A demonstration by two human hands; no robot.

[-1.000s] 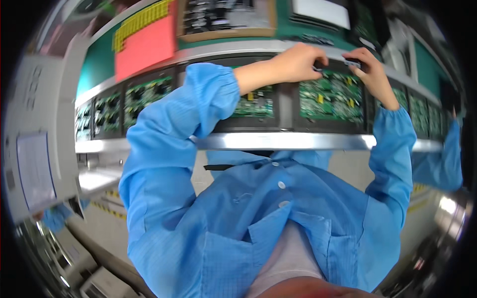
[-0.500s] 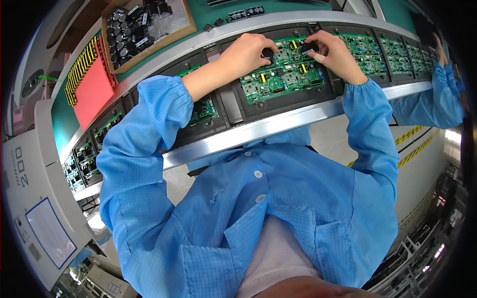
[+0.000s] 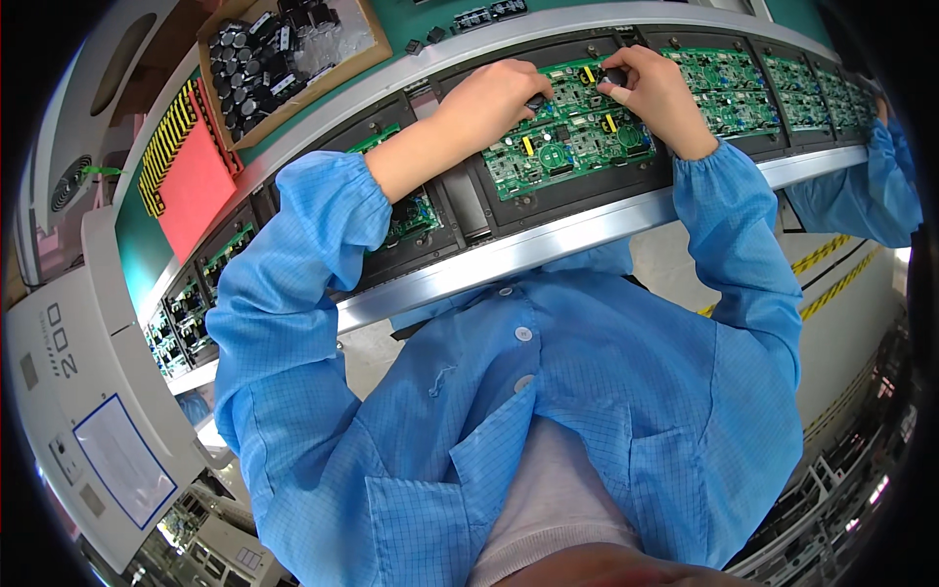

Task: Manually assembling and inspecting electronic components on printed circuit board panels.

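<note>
A green circuit board (image 3: 567, 152) with yellow and small dark parts sits in a black carrier (image 3: 469, 201) before me. My left hand (image 3: 494, 98) is closed at the board's far left part, its fingertips on a black cylindrical capacitor (image 3: 535, 101). At the far right part, my right hand (image 3: 650, 88) pinches another black capacitor (image 3: 614, 76) between thumb and fingers. Both capacitors are partly covered by my fingers, and whether their lower ends touch the board is hidden. Round outlines show on the board's nearer half.
An open cardboard box (image 3: 377, 49) of black capacitors stands at the far left, beside a pink sheet (image 3: 201, 205). More capacitors (image 3: 489, 15) lie beyond the rail. Further boards (image 3: 719, 93) line the track. A metal rail (image 3: 548, 245) runs along the near side. Another person's sleeve (image 3: 866, 191) is at right.
The view has shifted slightly. The capacitor in my right hand, lying tilted before, now looks more upright against the board. My left hand stays around its capacitor.
</note>
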